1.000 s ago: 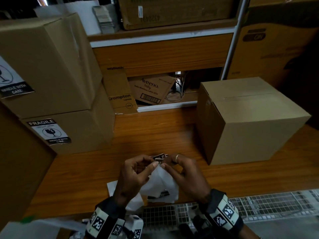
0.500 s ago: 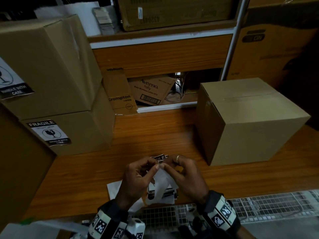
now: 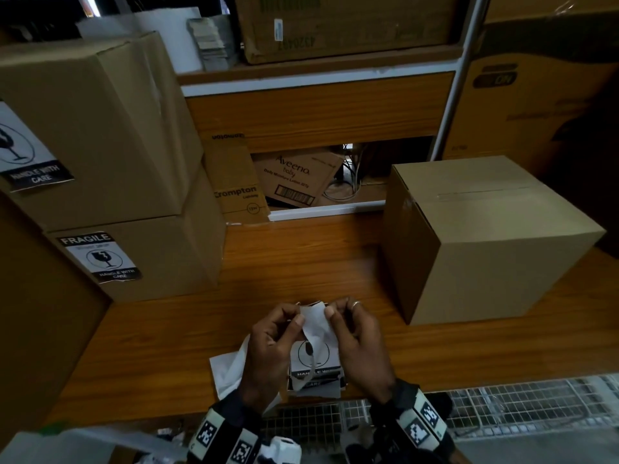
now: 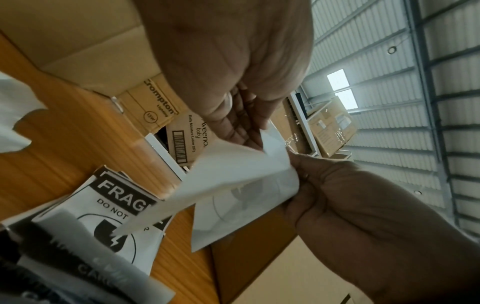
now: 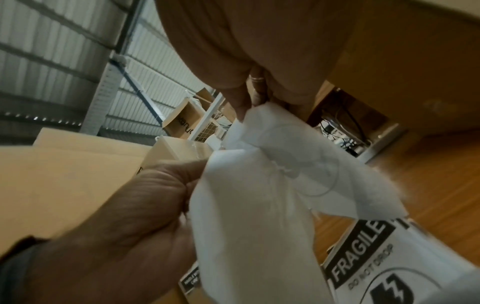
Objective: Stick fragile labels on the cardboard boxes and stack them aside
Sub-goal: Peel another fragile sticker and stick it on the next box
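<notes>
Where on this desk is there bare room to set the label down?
Bare wood lies between the stacked boxes and the plain box. Near the front edge it is crowded: spare labels under both hands.

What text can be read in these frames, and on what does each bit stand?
"FRAGILE", "HANDLE WITH CARE": label on lower stacked box; its small middle line is blurred.
"HANDLE WITH CARE": label on upper stacked box.
"Crompton": narrow carton.
"Aveeno baby": carton; barcode unreadable.
"FRAGILE", "DO NOT DROP": loose labels on table.
</notes>
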Available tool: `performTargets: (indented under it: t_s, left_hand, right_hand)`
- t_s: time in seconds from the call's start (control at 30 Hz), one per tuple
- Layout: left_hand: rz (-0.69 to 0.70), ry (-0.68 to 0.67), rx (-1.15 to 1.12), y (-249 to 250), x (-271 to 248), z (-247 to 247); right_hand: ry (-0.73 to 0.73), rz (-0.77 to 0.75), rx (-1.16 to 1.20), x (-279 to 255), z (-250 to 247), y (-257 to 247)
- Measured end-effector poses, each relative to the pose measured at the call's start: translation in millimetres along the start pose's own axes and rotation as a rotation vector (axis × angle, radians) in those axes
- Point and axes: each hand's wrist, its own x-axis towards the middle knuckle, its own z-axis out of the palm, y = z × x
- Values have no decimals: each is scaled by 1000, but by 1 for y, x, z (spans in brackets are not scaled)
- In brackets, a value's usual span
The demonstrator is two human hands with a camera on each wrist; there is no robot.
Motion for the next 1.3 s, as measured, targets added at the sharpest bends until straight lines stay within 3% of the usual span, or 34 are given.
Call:
performTargets:
  t_s: [0.17, 0.3, 0.47, 0.6, 0.77, 0.87, 1.17, 1.3]
  left_hand:
    - [-81, 40, -126, 1, -1, 4]
    - [-225, 71, -320, 3, -3, 6]
    - [-197, 59, -265, 4, -2, 1]
    - [-215, 63, -239, 4, 1, -7]
    - [-249, -15, -183, 3, 0, -14]
    - [-215, -58, -90, -2, -4, -17]
    - [-334, -21, -43, -6, -2, -32]
    - [-318, 12, 5, -11, -6, -27]
  right_hand:
    - [118, 38, 59, 0, 7, 6]
    - [95, 61, 98, 2, 6, 1]
    - [-111, -7, 149, 1, -3, -6]
    - [-198, -30, 54, 1, -9, -1]
    - [-167, -146, -167, 2, -4, 17]
    - [-180, -122, -134, 1, 0, 16]
    - [-309, -63, -201, -6, -4, 12]
    - [-314, -16, -171, -7, 5, 10]
